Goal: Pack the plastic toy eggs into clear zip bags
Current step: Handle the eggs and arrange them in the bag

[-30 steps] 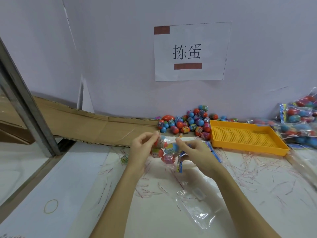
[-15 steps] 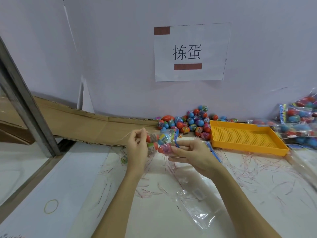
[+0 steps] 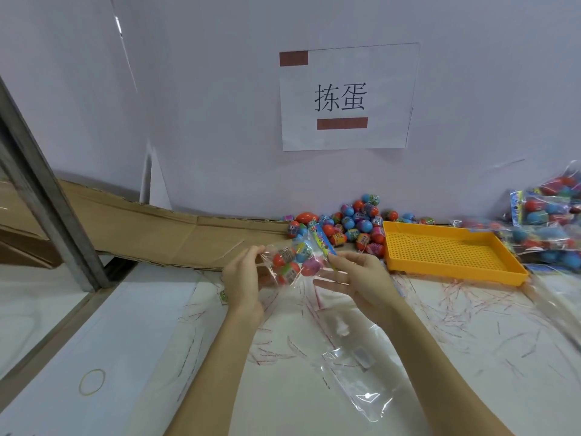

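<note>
A clear zip bag [image 3: 295, 261] holding several coloured toy eggs hangs above the table between my hands, its printed header card tilted up to the right. My left hand [image 3: 243, 280] pinches the bag's left edge. My right hand [image 3: 356, 280] holds the header end, its lower fingers stretched out flat under the bag. A heap of loose toy eggs [image 3: 349, 226] lies against the wall behind the bag.
An orange perforated tray [image 3: 446, 256] stands at the right. Filled bags [image 3: 553, 228] pile at the far right. Empty clear bags [image 3: 355, 366] and thin red strips lie on the white table. A cardboard sheet [image 3: 151, 231] lies at the left, a rubber band [image 3: 91, 381] near the front.
The filled bag has turned and risen slightly, its header card swinging up and to the right. My right hand has opened its lower fingers under the bag. My left hand has shifted a little left.
</note>
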A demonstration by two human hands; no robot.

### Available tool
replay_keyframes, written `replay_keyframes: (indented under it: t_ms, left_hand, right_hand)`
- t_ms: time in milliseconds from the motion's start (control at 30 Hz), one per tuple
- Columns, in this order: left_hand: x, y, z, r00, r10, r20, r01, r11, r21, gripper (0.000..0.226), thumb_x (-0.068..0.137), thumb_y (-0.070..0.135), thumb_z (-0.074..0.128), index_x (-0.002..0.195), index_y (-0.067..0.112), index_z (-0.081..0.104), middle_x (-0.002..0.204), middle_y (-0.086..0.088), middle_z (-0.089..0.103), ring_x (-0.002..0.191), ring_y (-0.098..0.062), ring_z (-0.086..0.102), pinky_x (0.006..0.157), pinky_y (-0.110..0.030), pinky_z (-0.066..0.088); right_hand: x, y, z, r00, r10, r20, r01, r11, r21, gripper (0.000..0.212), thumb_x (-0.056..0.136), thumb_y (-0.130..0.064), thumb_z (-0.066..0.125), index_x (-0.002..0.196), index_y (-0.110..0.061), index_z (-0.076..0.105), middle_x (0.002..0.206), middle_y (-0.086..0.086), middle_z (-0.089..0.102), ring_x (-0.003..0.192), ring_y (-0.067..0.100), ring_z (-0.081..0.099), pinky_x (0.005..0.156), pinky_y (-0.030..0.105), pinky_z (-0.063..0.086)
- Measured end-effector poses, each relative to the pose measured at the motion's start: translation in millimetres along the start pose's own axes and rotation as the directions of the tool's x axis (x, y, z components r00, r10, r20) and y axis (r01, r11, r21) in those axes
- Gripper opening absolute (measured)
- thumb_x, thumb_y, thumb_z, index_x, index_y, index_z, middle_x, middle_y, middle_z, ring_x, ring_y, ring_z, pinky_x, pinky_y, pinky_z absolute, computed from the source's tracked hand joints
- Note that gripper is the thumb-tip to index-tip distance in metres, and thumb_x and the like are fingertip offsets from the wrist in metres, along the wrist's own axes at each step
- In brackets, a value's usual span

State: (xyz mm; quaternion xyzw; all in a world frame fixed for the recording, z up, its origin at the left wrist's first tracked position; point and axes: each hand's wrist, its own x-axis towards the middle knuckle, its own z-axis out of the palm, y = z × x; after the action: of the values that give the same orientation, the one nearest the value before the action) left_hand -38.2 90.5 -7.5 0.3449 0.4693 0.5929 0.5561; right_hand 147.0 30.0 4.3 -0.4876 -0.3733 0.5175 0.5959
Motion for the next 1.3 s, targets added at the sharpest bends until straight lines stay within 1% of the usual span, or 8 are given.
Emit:
replay_keyframes:
  t_ms: [267, 467, 767, 833, 900, 967, 1200, 1300]
  left_hand:
    - [-9, -6, 5, 0.852, -0.037, 0.522, -0.126, 0.954, 0.273, 0.034, 0.096, 0.051, 0.068, 0.095, 0.018, 0.079, 0.083, -0.006, 0.071, 0.063, -0.014, 0.065, 0.047, -0.023, 0.047]
    - [-11, -13, 8, 0.882, 0.247, 0.400, -0.399, 0.845, 0.356, 0.025, 0.103, 0.030, 0.063, 0.086, 0.016, 0.075, 0.072, 0.001, 0.072, 0.066, -0.019, 0.071, 0.056, -0.035, 0.057]
    - [-7, -9, 7, 0.954, 0.071, 0.292, -0.140, 0.964, 0.225, 0.034, 0.110, 0.026, 0.049, 0.098, 0.009, 0.077, 0.078, -0.015, 0.071, 0.052, -0.019, 0.061, 0.046, -0.026, 0.049]
    - [-5, -7, 3, 0.955, 0.183, 0.235, -0.242, 0.936, 0.255, 0.039, 0.112, 0.030, 0.043, 0.097, 0.012, 0.074, 0.068, -0.005, 0.071, 0.047, -0.016, 0.059, 0.042, -0.022, 0.047]
    - [-3, -5, 0, 0.923, 0.289, 0.256, -0.357, 0.890, 0.282, 0.036, 0.110, 0.033, 0.046, 0.095, 0.016, 0.073, 0.064, 0.000, 0.069, 0.049, -0.013, 0.058, 0.045, -0.021, 0.047]
    - [-4, -6, 0, 0.859, 0.353, 0.371, -0.478, 0.814, 0.331, 0.026, 0.106, 0.034, 0.055, 0.096, 0.021, 0.074, 0.071, 0.007, 0.069, 0.060, -0.008, 0.061, 0.054, -0.023, 0.050]
    - [-9, -29, 4, 0.537, 0.203, 0.819, -0.843, 0.164, 0.512, 0.030, 0.098, 0.051, 0.063, 0.126, 0.043, 0.070, 0.140, 0.018, 0.049, 0.134, -0.004, 0.034, 0.109, -0.024, 0.025]
    - [-10, -35, 3, 0.544, 0.131, 0.829, -0.838, 0.127, 0.530, 0.026, 0.100, 0.049, 0.062, 0.122, 0.043, 0.073, 0.155, 0.015, 0.041, 0.145, -0.007, 0.024, 0.108, -0.027, 0.011]
  right_hand:
    - [1, 2, 5, 0.984, -0.056, -0.170, 0.064, 0.997, 0.041, 0.029, 0.093, -0.022, 0.074, 0.109, 0.001, 0.069, 0.092, 0.015, 0.078, 0.084, 0.027, 0.077, 0.067, 0.033, 0.062]
    - [0, 2, 1, 1.000, -0.017, -0.003, 0.017, 0.998, -0.059, 0.040, 0.093, -0.048, 0.067, 0.105, -0.010, 0.075, 0.098, 0.007, 0.079, 0.090, 0.019, 0.076, 0.074, 0.027, 0.059]
    - [-10, -16, -20, 0.990, -0.010, 0.142, 0.059, 0.936, -0.346, 0.027, 0.086, -0.044, 0.076, 0.095, -0.018, 0.080, 0.094, 0.012, 0.072, 0.080, 0.018, 0.064, 0.072, 0.032, 0.053]
    - [-6, -25, -29, 0.982, -0.187, 0.025, 0.188, 0.981, -0.054, 0.043, 0.083, -0.046, 0.075, 0.114, -0.016, 0.076, 0.112, 0.017, 0.071, 0.099, 0.022, 0.068, 0.090, 0.040, 0.056]
    - [-5, -33, -44, 0.943, -0.316, -0.108, 0.321, 0.767, 0.555, 0.068, 0.090, -0.046, 0.068, 0.147, -0.012, 0.050, 0.133, 0.016, 0.065, 0.124, 0.026, 0.063, 0.104, 0.038, 0.052]
    - [-6, -38, -56, 0.939, -0.323, -0.118, 0.285, 0.538, 0.793, 0.070, 0.097, -0.050, 0.058, 0.154, -0.018, 0.033, 0.140, 0.020, 0.060, 0.131, 0.033, 0.058, 0.106, 0.035, 0.051]
    - [-1, -26, -39, 0.988, -0.134, -0.073, 0.152, 0.900, 0.409, 0.041, 0.091, -0.039, 0.066, 0.120, -0.011, 0.071, 0.100, 0.006, 0.075, 0.076, 0.012, 0.070, 0.065, 0.020, 0.058]
    - [-2, -21, -35, 0.987, -0.161, -0.018, 0.161, 0.975, 0.151, 0.032, 0.088, -0.038, 0.070, 0.107, -0.014, 0.078, 0.092, 0.008, 0.074, 0.072, 0.016, 0.068, 0.063, 0.021, 0.055]
